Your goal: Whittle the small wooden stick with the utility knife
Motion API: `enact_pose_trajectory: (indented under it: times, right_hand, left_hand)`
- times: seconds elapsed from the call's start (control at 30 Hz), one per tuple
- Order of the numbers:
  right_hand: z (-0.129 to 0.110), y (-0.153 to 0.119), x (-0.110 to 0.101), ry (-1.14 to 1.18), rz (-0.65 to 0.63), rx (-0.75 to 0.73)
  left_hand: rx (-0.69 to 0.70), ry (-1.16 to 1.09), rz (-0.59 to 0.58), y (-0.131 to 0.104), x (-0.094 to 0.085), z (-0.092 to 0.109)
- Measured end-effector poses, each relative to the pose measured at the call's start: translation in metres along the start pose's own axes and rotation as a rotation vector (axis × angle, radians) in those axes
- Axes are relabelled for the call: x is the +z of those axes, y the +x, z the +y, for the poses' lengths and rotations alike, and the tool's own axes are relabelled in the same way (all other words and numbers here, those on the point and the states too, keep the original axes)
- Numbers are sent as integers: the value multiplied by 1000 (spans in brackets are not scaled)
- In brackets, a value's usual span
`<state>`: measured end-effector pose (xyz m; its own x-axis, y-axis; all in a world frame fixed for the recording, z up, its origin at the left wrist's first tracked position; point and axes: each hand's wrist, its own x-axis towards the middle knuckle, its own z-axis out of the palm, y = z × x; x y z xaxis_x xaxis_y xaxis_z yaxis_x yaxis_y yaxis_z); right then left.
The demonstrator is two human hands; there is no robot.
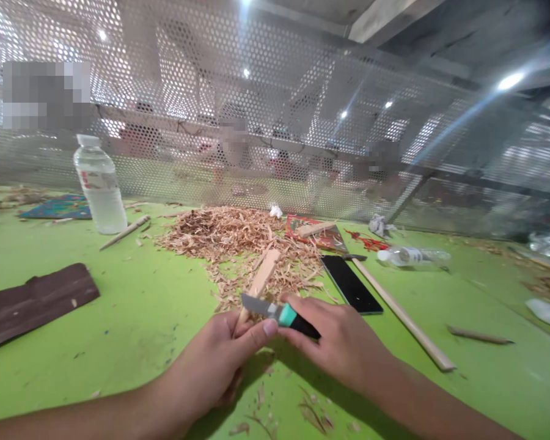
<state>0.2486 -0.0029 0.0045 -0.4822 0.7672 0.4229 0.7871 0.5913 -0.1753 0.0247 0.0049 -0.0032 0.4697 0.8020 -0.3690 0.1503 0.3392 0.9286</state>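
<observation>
My left hand [220, 357] is closed around the lower end of a flat, pale wooden piece [264, 272], which points up and away from me. In my right hand [343, 336] is a carving knife [287, 315] with a black and teal handle. Its blade lies across the wood just above my left fingers, pointing left. My left thumb presses near the base of the blade. Behind the wood spreads a heap of wood shavings [220, 232]. More curls of wood lie on the green table [156, 318] below my hands.
A water bottle [101, 192] stands at back left, beside a thin stick [126, 232]. Brown leather-like sheet [41, 299] lies left. To the right are a black phone [352, 284], a long wooden rod [403, 315], a lying bottle [415, 256] and a pencil-like stick [479, 335]. A perforated screen [284, 122] borders the back.
</observation>
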Motion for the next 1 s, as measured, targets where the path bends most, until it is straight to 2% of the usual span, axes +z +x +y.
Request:
enact_pose_trajectory:
  times: [0.1,0.33,0.8,1.0]
  right_hand:
    - [-2,-1,1,62,-67,-14]
    - [-3,-3,0,45,-99,-36]
    - [-19,-7,4,-143,56,-7]
    - [-26,-11,11,-213,110,4]
  left_hand:
    - [-3,6,-21,0,-1,0]
    - [4,26,-47,-2,1,5]
    - [-54,29,83,0,2,1]
    - [-83,9,83,2,2,3]
